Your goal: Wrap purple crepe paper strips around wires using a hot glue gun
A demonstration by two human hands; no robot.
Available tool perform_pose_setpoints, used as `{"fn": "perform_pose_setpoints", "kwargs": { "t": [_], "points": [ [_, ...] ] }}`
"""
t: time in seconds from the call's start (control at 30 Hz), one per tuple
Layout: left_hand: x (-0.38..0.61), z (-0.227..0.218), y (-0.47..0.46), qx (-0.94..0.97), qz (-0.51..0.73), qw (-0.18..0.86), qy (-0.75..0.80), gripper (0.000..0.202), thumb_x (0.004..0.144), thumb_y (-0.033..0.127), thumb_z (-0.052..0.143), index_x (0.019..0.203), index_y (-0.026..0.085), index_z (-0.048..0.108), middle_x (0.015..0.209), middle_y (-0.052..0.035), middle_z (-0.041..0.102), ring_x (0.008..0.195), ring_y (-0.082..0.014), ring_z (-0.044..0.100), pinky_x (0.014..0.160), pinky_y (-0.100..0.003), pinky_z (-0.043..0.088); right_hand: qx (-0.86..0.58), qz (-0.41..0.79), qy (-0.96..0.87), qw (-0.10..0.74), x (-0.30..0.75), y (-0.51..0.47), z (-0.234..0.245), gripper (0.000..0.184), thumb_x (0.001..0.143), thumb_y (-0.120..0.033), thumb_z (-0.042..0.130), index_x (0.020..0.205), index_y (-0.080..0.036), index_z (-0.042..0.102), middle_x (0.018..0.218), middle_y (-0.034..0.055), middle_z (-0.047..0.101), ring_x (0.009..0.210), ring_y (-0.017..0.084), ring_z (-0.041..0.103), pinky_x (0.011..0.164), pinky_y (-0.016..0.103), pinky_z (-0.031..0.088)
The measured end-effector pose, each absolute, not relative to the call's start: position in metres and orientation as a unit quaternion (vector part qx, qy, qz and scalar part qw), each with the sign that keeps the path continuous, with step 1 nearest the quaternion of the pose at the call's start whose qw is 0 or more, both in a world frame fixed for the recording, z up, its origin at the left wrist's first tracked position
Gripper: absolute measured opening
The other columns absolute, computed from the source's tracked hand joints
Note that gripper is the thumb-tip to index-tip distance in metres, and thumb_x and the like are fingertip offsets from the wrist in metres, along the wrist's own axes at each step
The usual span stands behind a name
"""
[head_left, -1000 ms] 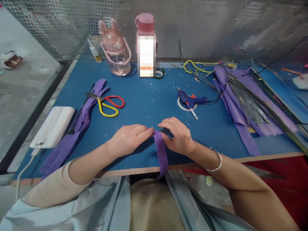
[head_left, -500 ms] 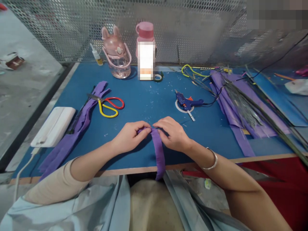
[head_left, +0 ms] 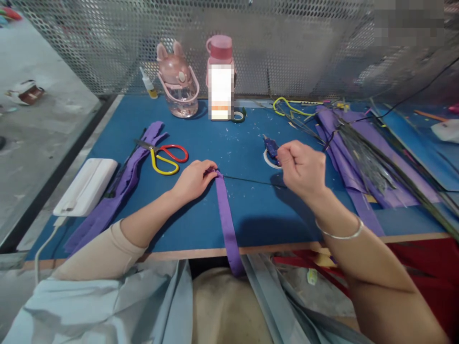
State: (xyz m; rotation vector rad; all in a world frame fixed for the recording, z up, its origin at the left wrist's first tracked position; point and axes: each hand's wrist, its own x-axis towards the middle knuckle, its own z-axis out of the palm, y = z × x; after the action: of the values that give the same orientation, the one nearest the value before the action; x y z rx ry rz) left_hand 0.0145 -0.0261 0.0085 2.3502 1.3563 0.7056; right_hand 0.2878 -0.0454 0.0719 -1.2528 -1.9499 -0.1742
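Note:
My left hand (head_left: 195, 180) pinches the upper end of a purple fabric strip (head_left: 225, 215), which hangs over the front table edge towards my lap. From that pinch a thin dark wire (head_left: 251, 180) runs to the right, just above the blue tabletop. My right hand (head_left: 303, 167) is closed around the handle of a dark blue glue gun (head_left: 271, 146); the fist hides the handle and trigger. Only the nozzle and front body show, over a white ring (head_left: 268, 160).
Scissors (head_left: 163, 157) with red and yellow handles lie by folded purple fabric (head_left: 131, 172) and a white power bank (head_left: 85, 186). Pink bottles (head_left: 179, 81), a phone (head_left: 221, 91) and green tape (head_left: 238, 115) stand behind. Purple sheets (head_left: 339, 148) and dark stems (head_left: 394, 167) lie right.
My right hand has left the strip and moved right and away from me onto the glue gun. My left hand still pinches the strip, slightly farther forward; the wire now lies exposed.

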Motion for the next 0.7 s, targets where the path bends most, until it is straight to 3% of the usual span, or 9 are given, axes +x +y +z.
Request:
{"fn": "perform_pose_setpoints", "kwargs": {
  "t": [0.1, 0.17, 0.27, 0.33, 0.43, 0.57, 0.7],
  "points": [
    [0.019, 0.002, -0.020, 0.800, 0.289, 0.191, 0.489, 0.021, 0.088, 0.026, 0.060, 0.107, 0.016, 0.062, 0.092, -0.0056, 0.070, 0.087, -0.0182, 0.063, 0.081, -0.031, 0.049, -0.554, -0.093, -0.756, 0.335, 0.315, -0.020, 0.080, 0.045, 0.093, -0.044, 0.048, 0.054, -0.021, 0.046, 0.048, -0.0003, 0.046, 0.049, 0.014, 0.047, 0.052, 0.028, 0.035],
    [0.023, -0.001, -0.019, 0.772, 0.336, 0.199, 0.502, 0.024, 0.089, 0.025, 0.060, 0.110, 0.015, 0.061, 0.094, -0.0060, 0.070, 0.086, -0.0166, 0.064, 0.081, -0.031, 0.050, -0.588, -0.082, -0.741, 0.314, 0.336, -0.002, 0.074, 0.043, 0.092, -0.043, 0.049, 0.055, -0.021, 0.047, 0.050, 0.0005, 0.048, 0.051, 0.015, 0.050, 0.054, 0.029, 0.038],
    [0.027, -0.004, -0.017, 0.751, 0.365, 0.197, 0.514, 0.025, 0.090, 0.027, 0.057, 0.112, 0.015, 0.060, 0.100, -0.0082, 0.070, 0.089, -0.0170, 0.065, 0.085, -0.032, 0.051, -0.602, -0.034, -0.749, 0.276, 0.367, 0.020, 0.054, 0.020, 0.088, -0.025, 0.045, 0.080, -0.019, 0.063, 0.069, 0.0054, 0.064, 0.067, 0.020, 0.061, 0.065, 0.033, 0.047],
    [0.026, -0.003, -0.017, 0.761, 0.354, 0.172, 0.516, 0.024, 0.092, 0.025, 0.054, 0.112, 0.014, 0.060, 0.108, -0.0105, 0.069, 0.101, -0.0203, 0.063, 0.092, -0.037, 0.050, -0.580, -0.006, -0.785, 0.218, 0.381, 0.026, 0.038, 0.039, 0.076, -0.014, 0.047, 0.113, -0.016, 0.061, 0.102, 0.0116, 0.069, 0.093, 0.026, 0.065, 0.080, 0.040, 0.051],
    [0.018, 0.002, -0.020, 0.756, 0.376, 0.126, 0.521, 0.026, 0.094, 0.020, 0.045, 0.115, 0.015, 0.059, 0.119, -0.0120, 0.066, 0.114, -0.0220, 0.059, 0.099, -0.041, 0.047, -0.544, 0.013, -0.831, 0.116, 0.390, 0.026, 0.020, 0.060, 0.068, -0.011, 0.051, 0.128, -0.017, 0.054, 0.132, 0.0146, 0.058, 0.122, 0.032, 0.055, 0.096, 0.050, 0.047],
    [0.010, 0.010, -0.027, 0.766, 0.395, 0.085, 0.499, 0.021, 0.093, 0.019, 0.047, 0.106, 0.017, 0.063, 0.112, -0.0092, 0.069, 0.109, -0.0209, 0.061, 0.098, -0.041, 0.047, -0.522, 0.017, -0.846, 0.106, 0.386, 0.023, 0.013, 0.063, 0.068, -0.011, 0.052, 0.131, -0.016, 0.053, 0.136, 0.0154, 0.056, 0.125, 0.033, 0.053, 0.099, 0.050, 0.046],
    [0.014, 0.009, -0.030, 0.852, 0.324, 0.100, 0.399, 0.015, 0.091, 0.020, 0.054, 0.097, 0.017, 0.067, 0.105, -0.0077, 0.072, 0.104, -0.0209, 0.063, 0.099, -0.042, 0.046, -0.525, 0.017, -0.841, 0.130, 0.382, 0.026, 0.015, 0.065, 0.065, -0.007, 0.050, 0.129, -0.016, 0.056, 0.130, 0.0133, 0.061, 0.119, 0.031, 0.058, 0.095, 0.046, 0.049]
  ]
}}
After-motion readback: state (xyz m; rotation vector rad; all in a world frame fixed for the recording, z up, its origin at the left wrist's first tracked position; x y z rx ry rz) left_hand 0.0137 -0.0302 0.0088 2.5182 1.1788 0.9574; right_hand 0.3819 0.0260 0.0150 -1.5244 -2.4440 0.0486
